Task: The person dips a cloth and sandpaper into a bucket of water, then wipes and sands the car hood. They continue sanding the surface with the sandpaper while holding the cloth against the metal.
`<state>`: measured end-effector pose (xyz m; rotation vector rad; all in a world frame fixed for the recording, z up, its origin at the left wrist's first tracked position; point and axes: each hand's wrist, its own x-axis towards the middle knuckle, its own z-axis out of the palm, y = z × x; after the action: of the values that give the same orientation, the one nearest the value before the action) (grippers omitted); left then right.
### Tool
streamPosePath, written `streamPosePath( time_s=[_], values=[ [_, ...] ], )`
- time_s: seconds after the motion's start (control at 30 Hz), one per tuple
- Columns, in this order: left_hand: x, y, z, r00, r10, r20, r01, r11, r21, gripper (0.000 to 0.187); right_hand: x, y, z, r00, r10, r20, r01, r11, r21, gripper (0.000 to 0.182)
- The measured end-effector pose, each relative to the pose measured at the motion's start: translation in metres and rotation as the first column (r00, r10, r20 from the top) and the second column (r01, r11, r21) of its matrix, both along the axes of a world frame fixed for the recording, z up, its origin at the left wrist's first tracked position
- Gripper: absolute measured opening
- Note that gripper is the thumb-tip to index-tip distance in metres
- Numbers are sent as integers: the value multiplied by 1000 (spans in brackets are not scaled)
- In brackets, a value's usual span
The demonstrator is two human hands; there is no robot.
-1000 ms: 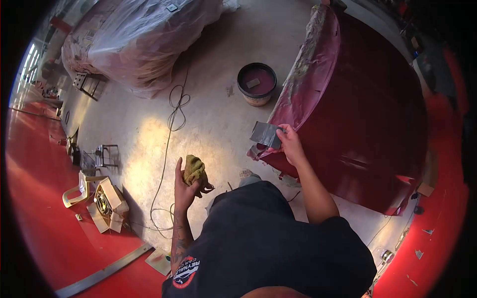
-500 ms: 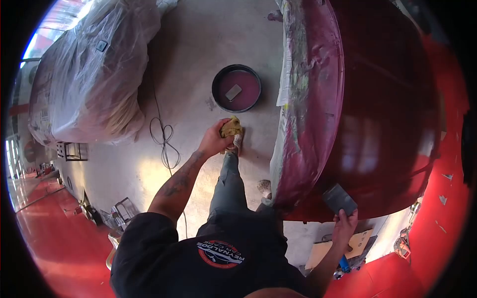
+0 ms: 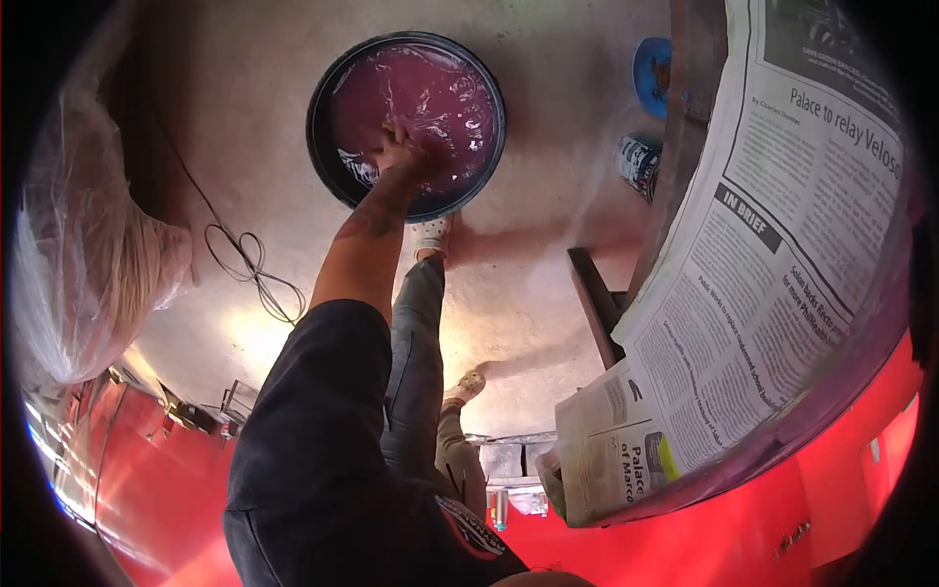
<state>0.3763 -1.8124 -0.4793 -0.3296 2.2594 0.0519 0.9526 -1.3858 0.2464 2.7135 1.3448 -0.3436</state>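
My left hand (image 3: 399,155) reaches down into a round black tub (image 3: 321,161) of pinkish water (image 3: 440,93). Its fingers are closed round a yellow cloth (image 3: 392,128), and only a small bit of it shows at the fingertips. The water is rippled, with bright glints around the hand. My right hand is out of view. The grey block seen earlier in the tub cannot be made out now.
Newspaper (image 3: 724,323) masks the car panel at right. A blue dish (image 3: 649,76) and a can (image 3: 639,166) stand near a dark support (image 3: 593,303). A looped cable (image 3: 252,269) lies on the floor. Plastic sheeting (image 3: 93,235) hangs at left.
I have bent down towards the tub, and my left hand has gone into the water with the cloth. My right hand, which held a dark flat pad at the red panel, has left the view.
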Motion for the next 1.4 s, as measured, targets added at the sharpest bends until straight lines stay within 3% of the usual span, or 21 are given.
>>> streamPosePath(
  time_s=[0.07, 0.13, 0.17, 0.3, 0.33, 0.4, 0.5, 0.6, 0.67, 0.7, 0.8, 0.87, 0.9, 0.97, 1.03, 1.1, 1.13, 1.17, 1.2, 1.27, 1.4],
  values=[
    [8, -10, 13, 993, -108, -50, 113, 989, 99, 80, 9, -7, 10, 1000, -13, 9, 14, 1000, -8, 24],
    [-6, -15, 36, 980, 73, 187, -107, 978, 178, 63, 23, -14, 15, 999, -28, -21, 28, 1000, -10, 23],
    [4, -30, 39, 996, 80, 46, -90, 943, 320, 64, 32, -19, 19, 998, -36, -47, 36, 999, -9, 23],
    [10, -55, 90, 980, 120, -161, -57, 935, 351, 58, 67, -63, 3, 976, -78, -204, 94, 993, 73, 21],
    [17, -73, 89, 950, 263, -170, -148, 856, 495, 55, 62, -64, -7, 967, -78, -243, 101, 991, 85, 20],
    [12, -75, 141, 896, 317, -310, -93, 818, 567, 54, 80, -65, -18, 942, -77, -327, 115, 989, 98, 20],
    [9, -67, 237, 814, 507, -284, -211, 713, 668, 41, 159, -81, -55, 857, -219, -466, 301, 947, 109, 26],
    [13, -59, 310, 769, 576, -277, -180, 610, 771, 36, 215, -96, -112, 756, -350, -553, 463, 883, 75, 24],
    [23, -30, 382, 654, 740, -156, -304, 446, 842, 35, 243, -94, -146, 675, -419, -606, 497, 867, -46, 23],
    [23, -15, 410, 655, 733, -183, -263, 449, 854, 35, 260, -90, -170, 598, -449, -664, 506, 854, -122, 22],
    [47, 48, 505, 632, 766, -117, -39, 183, 982, 35, 319, -53, -237, 390, -482, -785, 451, 843, -293, 19],
    [56, 108, 563, 628, 774, -88, 6, 108, 994, 35, 306, -15, -239, 459, -455, -763, 485, 848, -214, 17],
    [55, 137, 584, 628, 773, -94, 42, 87, 995, 36, 308, 5, -237, 416, -424, -805, 459, 861, -216, 18],
    [44, 194, 621, 702, 696, -147, -11, 217, 976, 40, 307, 44, -229, 344, -338, -876, 412, 893, -183, 19],
    [53, 273, 657, 750, 578, -321, 149, 325, 934, 49, 300, 84, -215, 320, -241, -916, 354, 927, -121, 23],
    [77, 345, 685, 758, 353, -548, 252, 617, 746, 62, 293, 121, -207, 371, -169, -913, 279, 958, -64, 31],
    [75, 367, 673, 809, 231, -540, 297, 632, 715, 79, 284, 140, -202, 407, -130, -904, 240, 970, -31, 33],
    [30, 379, 599, 758, 116, -642, 430, 651, 626, 90, 276, 159, -199, 406, -129, -905, 238, 971, -32, 33],
    [40, 406, 589, 756, -3, -655, 375, 822, 429, 101, 268, 176, -197, 414, -66, -908, 188, 982, 14, 37],
    [78, 441, 575, 632, -180, -753, 524, 816, 244, 99, 257, 206, -192, 429, -6, -903, 132, 990, 56, 40],
    [99, 495, 526, 624, -336, -705, 564, 819, 109, 92, 234, 263, -177, 459, 91, -884, -19, 996, 92, 50]
  ],
)
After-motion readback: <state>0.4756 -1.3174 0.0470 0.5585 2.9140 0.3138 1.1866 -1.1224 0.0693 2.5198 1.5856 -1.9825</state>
